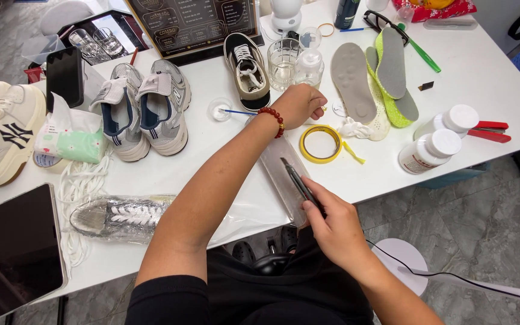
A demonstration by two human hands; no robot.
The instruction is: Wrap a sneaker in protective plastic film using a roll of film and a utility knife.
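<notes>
Lowest in the frame, the right hand (332, 225) grips a dark slim cutting tool (299, 180) like a pen, fingers closed round its shaft and the tip angled up-left onto a clear plastic-wrapped piece (281, 171) that lies at the near edge of the white table (489, 78). The wrist is bent inward, so the tool meets the plastic at a shallow slant.

Above it, toward the centre of the frame, the left hand (299, 103) reaches across with the forearm stretched long, a red bead bracelet (272, 120) at the wrist. It is curled into a loose fist and presses down on the far end of the plastic, apparently to keep it taut and steady under the tip; whether it pinches anything I cannot tell.

Just right of that hand lies a yellow tape roll (320, 144). At lower left rests a wrapped shoe (118, 218) beside a dark tablet (19, 250). Farther up, a pair of grey sneakers (142, 108), a glass (283, 60) and grey insoles (353, 81) sit within reach.
</notes>
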